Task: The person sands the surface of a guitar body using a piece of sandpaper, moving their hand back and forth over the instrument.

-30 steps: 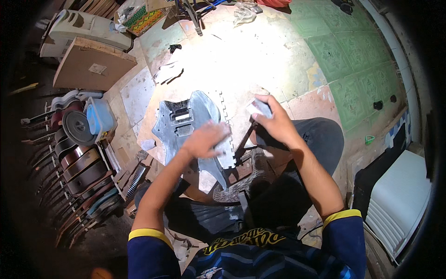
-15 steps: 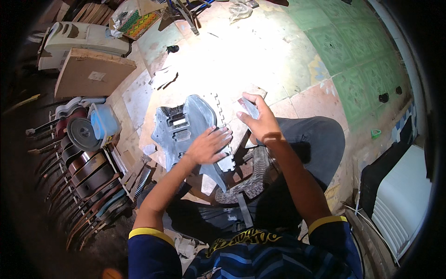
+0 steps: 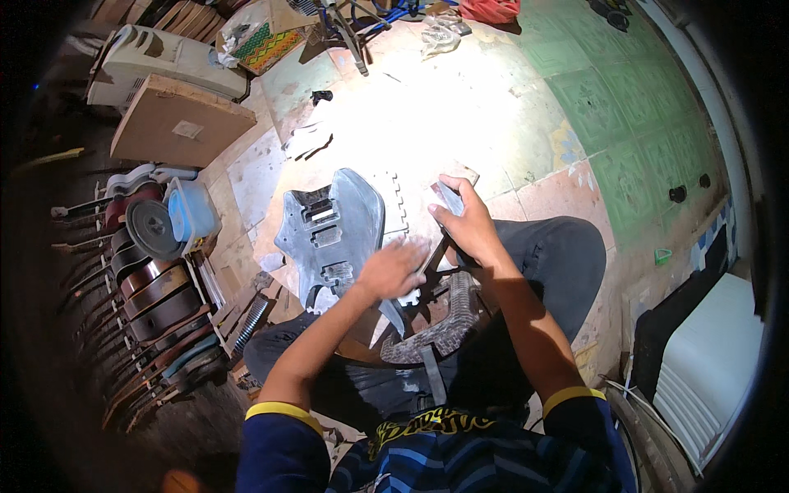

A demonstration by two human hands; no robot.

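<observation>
A grey electric guitar body with rectangular cavities lies on a pale mat with a toothed edge, left of centre. My left hand hovers at or touches the right edge of its lower part; I cannot tell which. Its fingers are stretched out, slightly blurred and hold nothing. To the right, above my bent knee, my right hand pinches a small flat grey sanding block between thumb and fingers. The block is held apart from the guitar body.
A curved, crosshatched grey piece lies by my lap. Several guitar bodies and necks stand in a rack at left, near a blue plastic tub and a cardboard box. A white ribbed panel stands at right.
My left hand has slid right and down, off the guitar body's middle to its edge, uncovering a lower cavity. My right hand still holds the sanding block. The view has shifted slightly.
</observation>
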